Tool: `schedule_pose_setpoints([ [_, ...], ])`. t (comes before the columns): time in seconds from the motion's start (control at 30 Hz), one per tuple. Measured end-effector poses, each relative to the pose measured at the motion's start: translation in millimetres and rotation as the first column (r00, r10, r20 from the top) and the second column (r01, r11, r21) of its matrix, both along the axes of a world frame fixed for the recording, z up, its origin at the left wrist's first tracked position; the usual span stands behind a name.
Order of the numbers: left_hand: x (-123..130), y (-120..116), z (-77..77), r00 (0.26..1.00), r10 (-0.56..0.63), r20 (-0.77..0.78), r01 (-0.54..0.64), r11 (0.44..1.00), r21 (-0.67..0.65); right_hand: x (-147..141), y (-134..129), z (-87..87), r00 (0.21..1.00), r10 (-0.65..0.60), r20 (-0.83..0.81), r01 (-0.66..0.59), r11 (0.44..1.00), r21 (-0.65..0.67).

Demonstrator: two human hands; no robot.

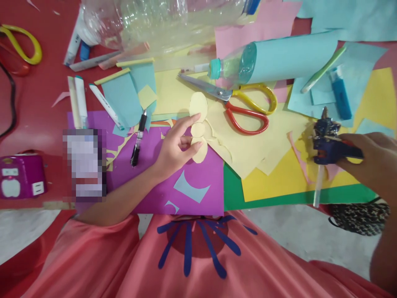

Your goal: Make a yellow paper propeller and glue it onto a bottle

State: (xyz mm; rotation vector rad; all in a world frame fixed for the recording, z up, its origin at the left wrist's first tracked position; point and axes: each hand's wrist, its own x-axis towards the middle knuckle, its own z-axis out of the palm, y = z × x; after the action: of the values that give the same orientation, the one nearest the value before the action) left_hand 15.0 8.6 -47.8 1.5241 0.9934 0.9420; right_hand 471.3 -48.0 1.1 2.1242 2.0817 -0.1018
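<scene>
My left hand pinches a pale yellow paper cutout of rounded petal shapes, its thumb and forefinger on separate lobes. Whether the lobes are one piece I cannot tell. The cutout is over the edge between purple paper and pale yellow sheets. At the right, my right hand grips the handle of a dark blue glue gun. A clear glue stick sticks out of it toward me, and its nozzle points away. Scissors with red and yellow handles lie partly open beyond my left hand.
A bottle wrapped in light blue paper lies at the back, near a large clear plastic bottle. A black pen, markers, a phone and a purple box are on the left. Blue glue tube lies right.
</scene>
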Motion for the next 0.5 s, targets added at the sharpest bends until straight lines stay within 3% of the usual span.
schedule_pose_setpoints([
  [0.13, -0.2, -0.6, 0.2, 1.0, 0.001, 0.022, -0.001, 1.0, -0.014, -29.7, -2.4, 17.9, 0.984, -0.047, -0.175, 0.081, 0.978, 0.193],
  [0.27, -0.8, -2.1, 0.3, 1.0, 0.002, -0.001, -0.002, 0.999, -0.032, -76.0, 12.1, 26.8, 0.859, -0.132, -0.494, 0.224, 0.965, 0.133],
  [0.33, -0.6, -2.9, 0.5, 1.0, -0.001, -0.003, 0.001, 0.999, -0.052, -97.6, 25.1, 25.5, 0.696, -0.234, -0.679, 0.299, 0.954, -0.022],
  [0.43, -0.1, -3.2, 0.8, 1.0, -0.008, 0.006, 0.008, 0.998, -0.068, -127.3, 42.2, 20.7, 0.241, -0.313, -0.919, 0.095, 0.95, -0.299],
  [0.47, -0.1, -3.0, 0.9, 1.0, -0.01, 0.004, 0.011, 0.998, -0.068, -137.0, 46.6, 18.7, 0.138, -0.327, -0.935, 0.004, 0.944, -0.329],
  [0.5, -0.3, -2.8, 1.0, 1.0, -0.014, -0.001, 0.014, 0.998, -0.066, -146.7, 50.4, 16.6, 0.097, -0.329, -0.939, -0.086, 0.937, -0.337],
])
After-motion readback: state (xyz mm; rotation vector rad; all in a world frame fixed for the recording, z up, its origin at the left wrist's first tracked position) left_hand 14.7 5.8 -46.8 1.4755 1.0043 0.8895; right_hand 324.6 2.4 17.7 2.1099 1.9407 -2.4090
